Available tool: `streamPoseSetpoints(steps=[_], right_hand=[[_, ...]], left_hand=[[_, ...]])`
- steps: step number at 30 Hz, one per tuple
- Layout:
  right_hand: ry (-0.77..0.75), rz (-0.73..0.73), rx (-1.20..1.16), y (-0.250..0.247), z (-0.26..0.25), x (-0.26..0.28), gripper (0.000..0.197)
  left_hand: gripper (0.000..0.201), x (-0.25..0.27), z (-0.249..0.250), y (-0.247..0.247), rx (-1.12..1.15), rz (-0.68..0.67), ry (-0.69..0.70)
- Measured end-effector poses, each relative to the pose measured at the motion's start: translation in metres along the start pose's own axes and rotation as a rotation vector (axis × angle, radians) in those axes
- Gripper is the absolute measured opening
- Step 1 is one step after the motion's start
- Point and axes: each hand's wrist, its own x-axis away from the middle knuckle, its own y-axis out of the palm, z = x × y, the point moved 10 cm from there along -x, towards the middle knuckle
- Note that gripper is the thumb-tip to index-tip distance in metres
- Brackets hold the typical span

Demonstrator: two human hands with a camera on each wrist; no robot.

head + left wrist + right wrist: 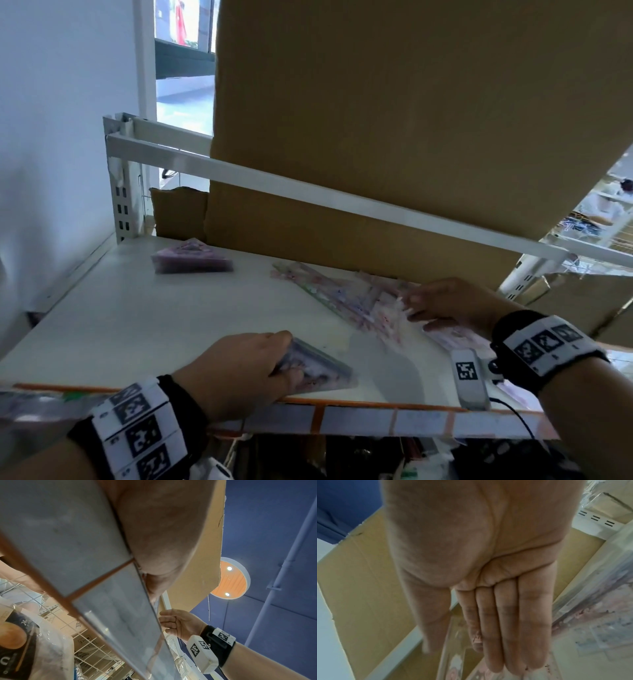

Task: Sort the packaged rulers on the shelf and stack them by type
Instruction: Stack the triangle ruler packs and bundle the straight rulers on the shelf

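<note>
A purple-printed ruler pack [320, 368] lies near the front edge of the white shelf [137, 325]. My left hand [253, 366] grips its near end, thumb on top. The left wrist view shows only my left palm [154, 534] against the shelf's front strip [68, 534]; the fingers are hidden there. A loose pile of pink-printed ruler packs [359, 305] lies at the right. My right hand [431, 308] rests flat on it, with straight fingers [498, 622] held together over the pink packs [599, 622]. A stack of purple packs [191, 260] sits at the back left.
A large cardboard box [376, 137] stands along the back of the shelf behind a white crossbar [308, 195]. A white wall [51, 137] closes the left side. Wrapped goods [428, 459] fill the shelf below. Bare shelf surface lies between the purple stack and the pink pile.
</note>
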Motion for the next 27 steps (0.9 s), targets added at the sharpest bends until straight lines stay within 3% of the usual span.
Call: streamPoseSetpoints(steps=[2,4,7,9,11,13,19,27], right_hand=[[-0.024,-0.034,-0.019,0.003,-0.004,0.011,0.041],[-0.078,-0.004,0.06,0.005,-0.014,0.022,0.027],[-0.201,0.119,0.47,0.01,-0.04,0.041,0.007],[-0.283,0.078,0.653,0.031,-0.055,0.053,0.005],[-0.354,0.023,0.67,0.054,-0.063,0.063,0.001],[-0.403,0.006,0.675,0.071,-0.068,0.068,0.01],[-0.402,-0.041,0.676,0.111,-0.065,0.06,0.025],[-0.51,0.042,0.717,0.151,-0.077,0.049,0.031]], left_hand=[[0.033,0.0,0.0,-0.001,0.002,-0.004,-0.006],[0.034,0.001,0.0,-0.002,0.004,-0.001,-0.005],[0.036,0.002,-0.001,-0.001,0.011,-0.015,-0.005],[0.04,0.002,-0.001,0.0,0.005,-0.03,-0.012],[0.045,0.001,-0.001,0.001,0.005,-0.046,-0.018],[0.051,0.0,0.0,0.002,0.008,-0.063,-0.015],[0.05,-0.001,0.001,0.003,0.008,-0.076,-0.009],[0.046,0.0,0.004,0.002,-0.009,-0.054,0.038]])
